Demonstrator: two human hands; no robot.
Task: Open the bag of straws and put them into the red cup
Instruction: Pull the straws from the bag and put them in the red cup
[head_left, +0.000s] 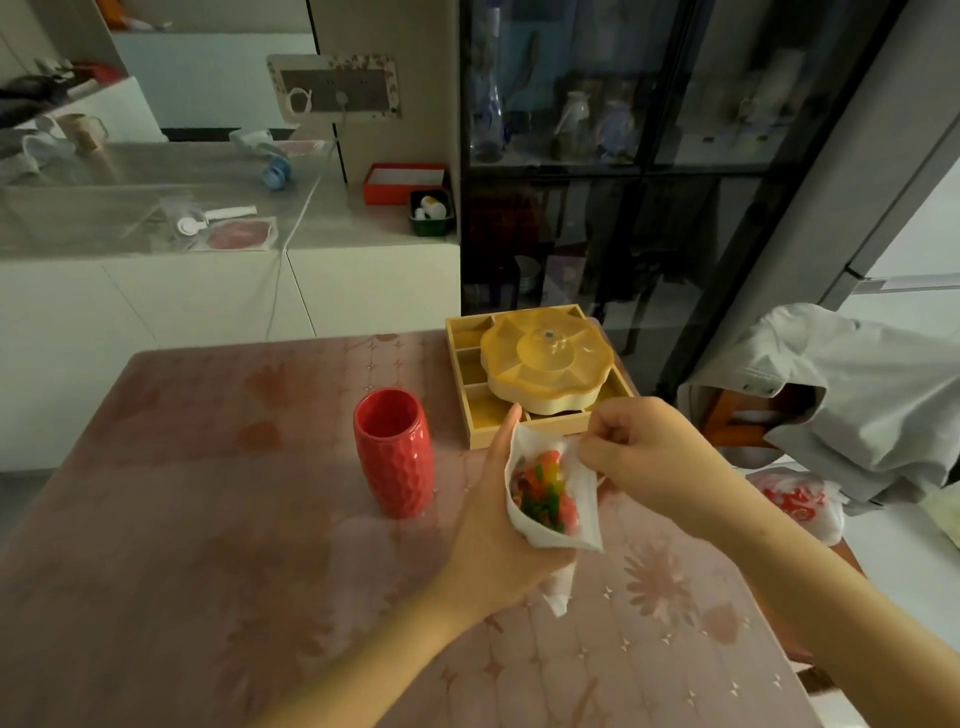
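Note:
A tall red cup (394, 453) with a dimpled surface stands upright on the table, its mouth showing nothing inside. To its right my left hand (496, 530) grips a white plastic bag (576, 519) from below and behind, held above the table. The bag's mouth faces me and is spread apart; the ends of several coloured straws (543, 491) show inside. My right hand (649, 457) pinches the bag's upper right edge with thumb and fingers. The lower tail of the bag hangs beneath my left palm.
The table (208, 545) has a pink flowered cover. A yellow compartment tray (470, 364) with a lidded yellow dish sits at its far edge, just behind my hands. A chair draped with a grey garment (852, 395) stands at the right, and white cabinets at the back.

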